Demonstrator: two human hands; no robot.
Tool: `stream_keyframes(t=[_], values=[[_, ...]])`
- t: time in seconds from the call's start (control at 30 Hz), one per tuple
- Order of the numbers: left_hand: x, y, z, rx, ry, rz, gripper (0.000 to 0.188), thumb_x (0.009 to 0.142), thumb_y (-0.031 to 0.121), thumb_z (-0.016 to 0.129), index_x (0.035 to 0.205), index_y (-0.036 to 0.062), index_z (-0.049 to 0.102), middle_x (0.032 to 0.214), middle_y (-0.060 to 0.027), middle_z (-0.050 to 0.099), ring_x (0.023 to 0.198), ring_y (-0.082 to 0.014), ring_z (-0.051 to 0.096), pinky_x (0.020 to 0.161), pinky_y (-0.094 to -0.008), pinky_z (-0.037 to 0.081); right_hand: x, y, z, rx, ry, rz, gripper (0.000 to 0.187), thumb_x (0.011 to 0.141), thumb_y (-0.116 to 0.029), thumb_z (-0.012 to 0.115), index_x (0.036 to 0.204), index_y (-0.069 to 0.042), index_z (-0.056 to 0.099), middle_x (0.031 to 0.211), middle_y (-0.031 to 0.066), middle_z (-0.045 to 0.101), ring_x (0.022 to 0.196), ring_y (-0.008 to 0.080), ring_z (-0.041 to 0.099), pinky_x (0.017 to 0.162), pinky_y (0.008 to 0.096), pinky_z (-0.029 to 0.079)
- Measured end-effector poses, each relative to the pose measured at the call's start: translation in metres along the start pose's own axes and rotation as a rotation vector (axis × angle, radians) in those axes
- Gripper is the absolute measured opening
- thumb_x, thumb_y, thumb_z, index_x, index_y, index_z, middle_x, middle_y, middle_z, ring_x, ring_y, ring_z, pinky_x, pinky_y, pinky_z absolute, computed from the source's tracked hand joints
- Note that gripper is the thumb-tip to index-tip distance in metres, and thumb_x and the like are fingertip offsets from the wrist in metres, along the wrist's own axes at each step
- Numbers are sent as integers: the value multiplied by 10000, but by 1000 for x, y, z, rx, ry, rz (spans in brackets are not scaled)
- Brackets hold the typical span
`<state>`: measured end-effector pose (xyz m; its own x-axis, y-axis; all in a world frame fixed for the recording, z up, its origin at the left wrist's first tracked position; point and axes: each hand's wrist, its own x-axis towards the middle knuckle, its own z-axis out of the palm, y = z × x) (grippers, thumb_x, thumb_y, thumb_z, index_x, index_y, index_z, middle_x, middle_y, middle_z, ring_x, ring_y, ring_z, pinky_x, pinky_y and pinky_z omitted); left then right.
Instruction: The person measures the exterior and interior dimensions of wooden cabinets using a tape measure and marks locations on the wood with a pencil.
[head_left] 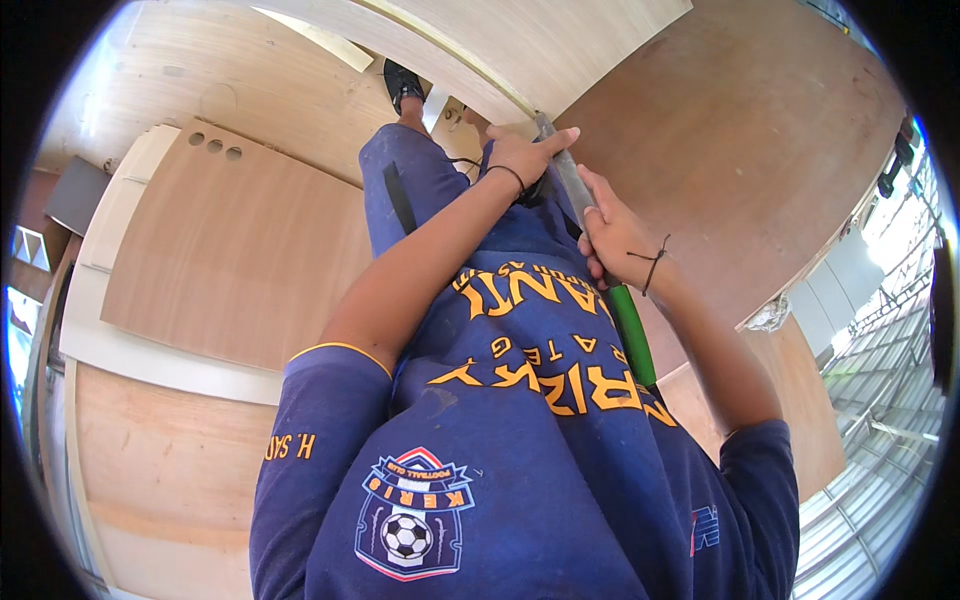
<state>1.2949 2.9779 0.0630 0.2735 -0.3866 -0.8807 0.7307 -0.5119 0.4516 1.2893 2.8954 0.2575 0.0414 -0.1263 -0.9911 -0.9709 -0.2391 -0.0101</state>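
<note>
A long, flat grey file (570,178) with a green handle (630,335) slants across the front of my body. My right hand (615,235) is wrapped round its lower part, just above the green handle, thumb lying along the metal. Further up, my left hand (522,158) grips near the file's tip, its thumb over the metal and its other fingers partly hidden. The tip meets the lower corner of a pale wood-grain panel (610,50) whose narrow edge (490,75) runs to the upper left.
A brown board surface (740,130) spreads to the right of the panel. At the left, wood-grain boards (240,250) are stacked, the top one with several round holes near its corner. A crumpled clear plastic piece (768,315) lies at the right edge. My shoe (402,82) shows beyond the panel's left side.
</note>
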Motion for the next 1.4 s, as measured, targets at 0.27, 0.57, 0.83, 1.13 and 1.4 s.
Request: stream_keyframes(t=[0.27,0.57,0.83,1.13,1.4], values=[[-8,9,11,-191,115,-53,890,615,447,738,1028,-119,189,1013,-282,528,895,-264,582,771,-287,469,3,-10,-7,58,-55,71,537,851,-95,330,1359,-163,168,629,47,453,414,115,425,362,287,412],[-15,11,3,-37,133,9,1131,551,630,711,1116,-193,179,1083,-285,492,1007,-304,535,872,-284,410,-1,-13,-19,31,-81,38,548,850,-112,305,1378,-175,173,644,35,446,426,86,415,363,267,401],[-28,22,-12,-158,-12,2,1276,484,663,727,1172,-243,148,1216,-318,341,1153,-318,410,955,-304,350,-2,-7,-7,35,-15,21,545,857,-115,314,1380,-150,163,637,48,452,421,98,423,358,273,402],[-31,27,-16,-150,-55,4,1251,486,661,726,1164,-237,179,1208,-301,327,1149,-317,395,950,-300,350,-1,-6,-5,41,-20,14,537,863,-116,315,1378,-154,167,628,45,450,418,98,419,355,274,396],[-35,29,-21,-99,-52,-15,1267,465,711,695,1140,-241,202,1191,-296,337,1138,-325,408,943,-316,358,-4,-6,1,17,16,29,523,868,-128,309,1374,-166,181,627,40,452,422,99,415,370,271,397]])
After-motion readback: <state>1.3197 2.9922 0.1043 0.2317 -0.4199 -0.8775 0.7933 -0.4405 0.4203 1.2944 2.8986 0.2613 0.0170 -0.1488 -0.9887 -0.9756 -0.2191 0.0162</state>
